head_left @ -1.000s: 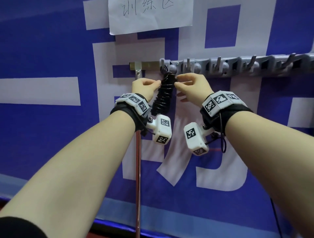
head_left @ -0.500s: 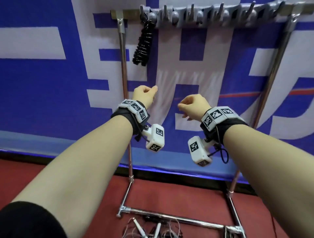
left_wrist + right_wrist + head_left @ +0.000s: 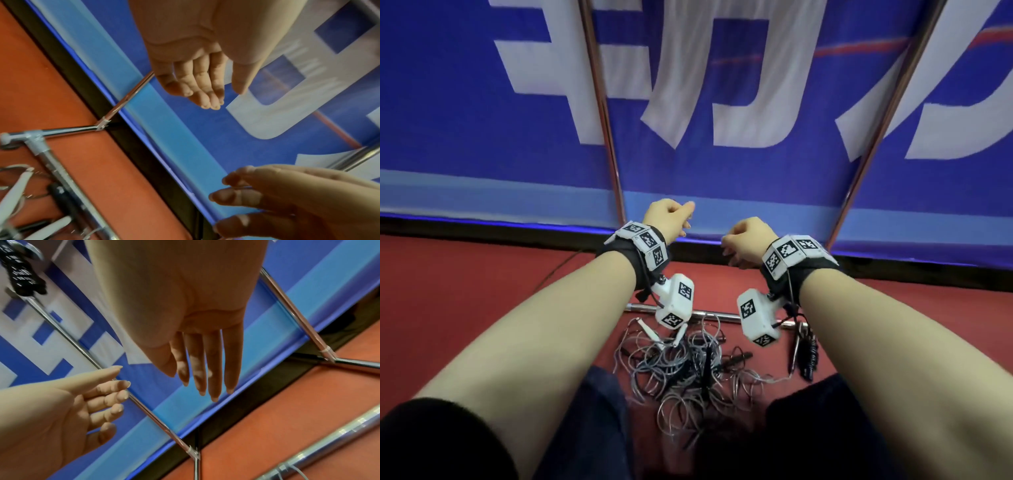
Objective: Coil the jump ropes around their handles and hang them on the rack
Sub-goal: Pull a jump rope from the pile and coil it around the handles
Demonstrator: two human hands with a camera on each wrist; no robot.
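Observation:
Both hands hang empty in the air in front of the rack. My left hand (image 3: 670, 219) and right hand (image 3: 743, 244) have loosely relaxed fingers and hold nothing; the wrist views show the left hand's fingers (image 3: 197, 84) and the right hand's fingers (image 3: 205, 369) nearly straight. Below them, a tangled pile of grey and black jump ropes (image 3: 681, 370) with white handles (image 3: 14, 191) lies on the red floor. A coiled black rope (image 3: 808, 356) lies to the pile's right. Another coiled black rope (image 3: 20, 275) hangs high on the rack.
The rack's two chrome uprights (image 3: 602, 102) (image 3: 876, 120) stand against a blue and white banner wall (image 3: 722, 85). Its base bar (image 3: 709, 313) lies on the red floor just behind the rope pile. My knees in dark trousers (image 3: 592, 428) flank the pile.
Both hands let go of the black coiled rope, which stays hung on the rack's hook, and dropped down. The view tilted from the hooks to the floor pile.

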